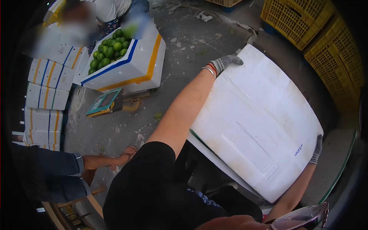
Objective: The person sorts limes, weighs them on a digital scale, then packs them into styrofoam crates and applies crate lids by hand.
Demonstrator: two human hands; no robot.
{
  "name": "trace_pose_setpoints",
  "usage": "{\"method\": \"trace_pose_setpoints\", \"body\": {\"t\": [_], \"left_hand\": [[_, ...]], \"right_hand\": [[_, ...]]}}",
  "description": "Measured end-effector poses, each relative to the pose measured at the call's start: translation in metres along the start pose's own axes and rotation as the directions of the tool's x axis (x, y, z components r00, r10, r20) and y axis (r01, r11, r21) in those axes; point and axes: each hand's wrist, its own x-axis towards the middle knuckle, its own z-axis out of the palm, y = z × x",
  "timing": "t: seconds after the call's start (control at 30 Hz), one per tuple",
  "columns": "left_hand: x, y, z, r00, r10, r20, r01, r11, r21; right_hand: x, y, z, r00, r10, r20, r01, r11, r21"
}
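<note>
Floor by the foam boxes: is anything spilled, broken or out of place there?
Yes: white scraps and a long torn strip litter the concrete floor. The box of green fruit overhangs its small scale. The foam panel in the left hand and right hand looks intact.

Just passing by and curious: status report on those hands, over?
Left hand and right hand gloved, gripping opposite edges of white foam lid. Box of limes beyond, apart. Another person's foot nearby.
</note>
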Motion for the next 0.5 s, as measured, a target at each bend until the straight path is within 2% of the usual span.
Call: {"method": "trace_pose_setpoints", "body": {"t": [0.07, 0.1, 0.13, 0.17, 0.23, 0.27, 0.3, 0.33, 0.4, 0.43, 0.47, 0.5], "left_hand": [[-0.011, -0.002, 0.0, 0.997, 0.078, -0.022, -0.076, 0.994, 0.081], [0.0, -0.02, -0.015, 0.98, 0.178, 0.089, -0.186, 0.98, 0.078], [-0.017, -0.003, -0.006, 0.978, -0.206, 0.017, 0.207, 0.975, -0.082], [-0.013, -0.016, -0.014, 0.994, -0.112, -0.011, 0.111, 0.994, -0.017], [-0.046, -0.001, -0.001, 0.994, -0.072, -0.078, 0.073, 0.997, 0.003], [-0.052, -0.005, -0.004, 0.987, -0.159, 0.009, 0.159, 0.986, -0.055], [-0.061, -0.008, -0.005, 0.98, -0.198, -0.003, 0.198, 0.98, -0.022], [-0.069, -0.008, 0.002, 0.993, -0.112, -0.044, 0.112, 0.994, -0.015], [-0.054, -0.023, -0.012, 0.999, -0.034, -0.025, 0.033, 0.999, -0.017], [-0.037, -0.028, -0.025, 0.996, 0.091, 0.009, -0.091, 0.98, 0.176], [-0.006, -0.039, -0.051, 0.964, 0.147, 0.22, -0.133, 0.988, -0.074], [0.029, -0.038, -0.084, 0.992, -0.021, 0.128, 0.026, 0.999, -0.034]], "right_hand": [[-0.011, 0.005, 0.011, 0.998, -0.053, -0.023, 0.053, 0.998, -0.035], [-0.021, 0.004, 0.02, 0.999, -0.004, -0.039, 0.004, 1.0, -0.013], [-0.03, 0.005, 0.029, 0.997, 0.05, -0.056, -0.049, 0.999, 0.021], [-0.037, 0.009, 0.036, 0.996, 0.027, -0.085, -0.024, 0.999, 0.028], [-0.038, 0.01, 0.038, 0.994, 0.007, -0.11, -0.003, 0.999, 0.033], [-0.039, 0.012, 0.031, 0.993, 0.032, -0.116, -0.028, 0.999, 0.037], [-0.036, 0.011, 0.017, 0.989, 0.078, -0.125, -0.074, 0.997, 0.036], [-0.033, 0.012, 0.025, 0.987, -0.026, -0.162, 0.021, 0.999, -0.03], [-0.019, 0.009, 0.014, 0.994, 0.02, -0.107, -0.021, 1.0, -0.008], [-0.007, 0.001, 0.0, 0.986, 0.018, -0.168, -0.039, 0.992, -0.123], [0.011, -0.003, -0.021, 0.948, -0.037, -0.315, -0.042, 0.97, -0.239], [0.009, -0.004, -0.011, 0.91, -0.036, -0.414, -0.097, 0.95, -0.297]]}}
